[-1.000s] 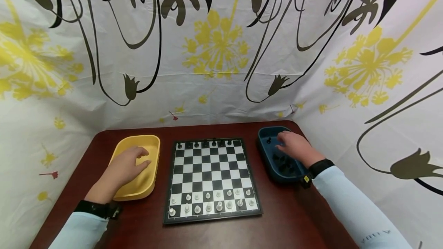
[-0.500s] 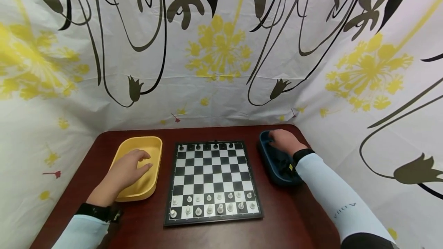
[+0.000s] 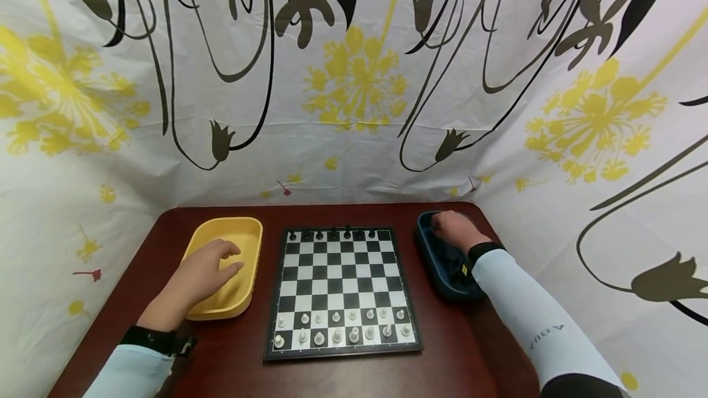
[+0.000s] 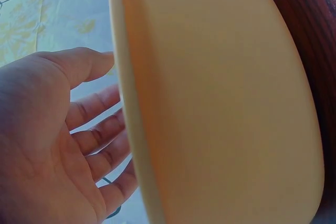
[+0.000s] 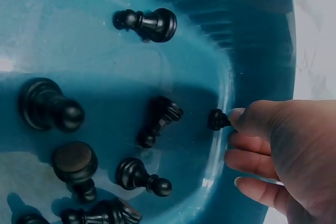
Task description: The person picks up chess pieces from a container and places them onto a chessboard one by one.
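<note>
In the head view my right hand (image 3: 455,229) reaches into the far end of the blue tray (image 3: 428,263). The right wrist view shows its thumb and fingers pinching a small black chess piece (image 5: 217,119) by the top, near the tray's end wall; only the base shows. Several black pieces lie tipped about it, among them a pawn (image 5: 146,177) and a knight (image 5: 113,212). My left hand (image 3: 201,276) hovers over the yellow tray (image 3: 254,250), relaxed and holding nothing, its thumb and fingers apart close to the rim in the left wrist view.
Between the trays lies a chessboard (image 3: 340,278) on the dark red table (image 3: 354,379). White pieces (image 3: 354,335) fill its two near rows, and several black pieces (image 3: 347,234) stand along the far row. A patterned cloth (image 3: 249,177) hangs behind.
My right hand has moved from above the middle of the blue tray down into its far end, onto the chess piece. My left hand has stayed over the yellow tray.
</note>
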Tool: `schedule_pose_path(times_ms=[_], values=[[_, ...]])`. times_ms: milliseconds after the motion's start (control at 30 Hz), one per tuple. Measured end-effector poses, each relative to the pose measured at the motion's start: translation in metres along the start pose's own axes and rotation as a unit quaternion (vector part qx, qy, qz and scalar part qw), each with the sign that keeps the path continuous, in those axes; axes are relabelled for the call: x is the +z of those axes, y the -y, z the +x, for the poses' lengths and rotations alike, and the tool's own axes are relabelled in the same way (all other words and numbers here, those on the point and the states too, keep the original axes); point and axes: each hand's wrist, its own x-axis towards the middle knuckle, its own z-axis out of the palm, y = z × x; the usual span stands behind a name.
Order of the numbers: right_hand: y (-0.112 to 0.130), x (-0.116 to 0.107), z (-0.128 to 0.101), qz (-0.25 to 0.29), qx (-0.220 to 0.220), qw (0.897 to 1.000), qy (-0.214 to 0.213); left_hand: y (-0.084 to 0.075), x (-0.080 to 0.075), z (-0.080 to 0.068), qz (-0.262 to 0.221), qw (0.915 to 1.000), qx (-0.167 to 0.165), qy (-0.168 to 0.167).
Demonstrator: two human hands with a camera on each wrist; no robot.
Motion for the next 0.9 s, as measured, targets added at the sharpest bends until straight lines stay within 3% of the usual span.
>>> schedule_pose_path(times_ms=[267, 900], values=[[-0.001, 0.002, -0.001, 0.009, -0.002, 1.000, -0.008, 0.002, 0.000, -0.002, -0.002, 0.9999, -0.014, 0.006], [0.011, -0.042, -0.022, 0.010, -0.042, 0.998, -0.043, 0.005, -0.007, -0.003, 0.000, 0.9998, -0.021, 0.000]])
